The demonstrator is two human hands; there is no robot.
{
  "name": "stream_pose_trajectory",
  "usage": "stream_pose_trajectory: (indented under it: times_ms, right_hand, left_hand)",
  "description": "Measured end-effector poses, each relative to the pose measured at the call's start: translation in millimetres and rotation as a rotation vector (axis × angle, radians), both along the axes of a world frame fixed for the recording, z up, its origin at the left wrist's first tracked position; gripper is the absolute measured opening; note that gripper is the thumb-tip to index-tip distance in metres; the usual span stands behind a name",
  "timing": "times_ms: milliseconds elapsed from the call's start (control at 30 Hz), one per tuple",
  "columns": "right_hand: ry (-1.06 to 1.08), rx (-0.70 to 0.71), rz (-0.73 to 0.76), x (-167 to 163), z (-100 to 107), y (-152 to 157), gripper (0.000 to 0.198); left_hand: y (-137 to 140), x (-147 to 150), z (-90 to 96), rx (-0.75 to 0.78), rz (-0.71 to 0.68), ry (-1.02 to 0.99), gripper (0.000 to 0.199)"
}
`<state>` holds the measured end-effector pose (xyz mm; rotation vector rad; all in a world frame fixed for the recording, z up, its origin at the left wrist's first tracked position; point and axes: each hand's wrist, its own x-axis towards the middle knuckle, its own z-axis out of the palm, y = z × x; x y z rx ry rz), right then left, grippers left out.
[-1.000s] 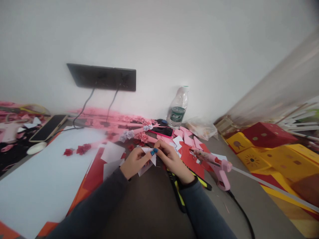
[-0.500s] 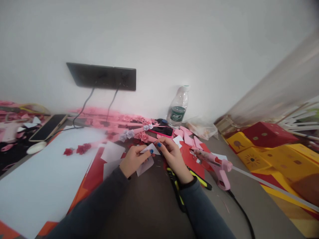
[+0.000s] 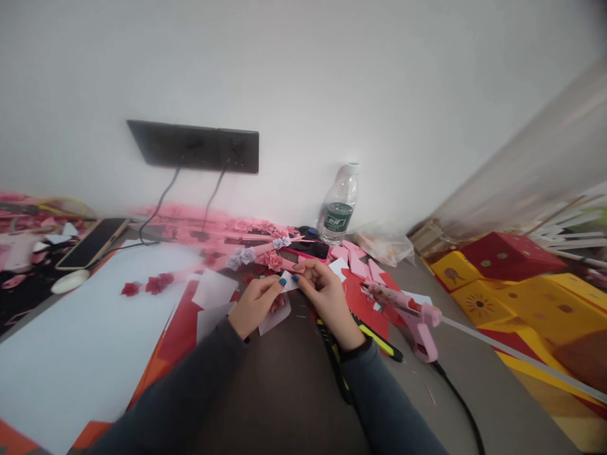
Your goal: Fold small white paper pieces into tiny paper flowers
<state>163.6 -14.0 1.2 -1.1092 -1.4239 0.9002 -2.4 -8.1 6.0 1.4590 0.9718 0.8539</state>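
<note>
Between my two hands is a small folded piece of white paper (image 3: 289, 282), pinched near the middle of the table. My left hand (image 3: 257, 303) grips its left side with thumb and fingers. At its right side, my right hand (image 3: 325, 300) holds it, the thumb pressed on the paper. Part of the piece is hidden by my fingers. A loose pale sheet (image 3: 275, 320) lies on the table below my left fingers. Beneath my right wrist are black-and-yellow scissors or cutters (image 3: 379, 338), partly covered.
A pink glue gun (image 3: 417, 319) with a black cord lies at right, near yellow boxes (image 3: 535, 309). Behind stands a water bottle (image 3: 338, 208). Pink and red paper flowers (image 3: 159, 283), a large white sheet (image 3: 95, 347) and a phone (image 3: 92, 243) are at left.
Both thumbs have shifted on the white paper. Less of it shows between my fingers, and my left thumb is now higher, closer to the right one.
</note>
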Motion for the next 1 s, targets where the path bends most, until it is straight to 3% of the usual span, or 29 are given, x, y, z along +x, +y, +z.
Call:
stream_pose_trajectory:
  times_ms: [600, 700, 900, 1000]
  right_hand:
    - [-0.112, 0.088, 0.021, -1.4, 2.4, -2.4, 0.015]
    - [-0.114, 0.087, 0.022, -0.9, 2.7, -3.0, 0.012]
    - [-0.071, 0.107, 0.039, 2.5, 1.9, -3.1, 0.013]
    - [-0.03, 0.111, 0.049, 3.0, 1.3, -2.7, 0.014]
  left_hand:
    - [-2.3, 2.4, 2.0, 0.18, -0.018, 0.064, 0.035]
    - [-2.1, 2.5, 2.2, 0.117, -0.032, 0.032, 0.034]
    - [-1.5, 4.0, -0.9, -0.169, -0.017, -0.163, 0.039]
    - [-1.7, 4.8, -1.1, -0.219, -0.008, -0.221, 0.039]
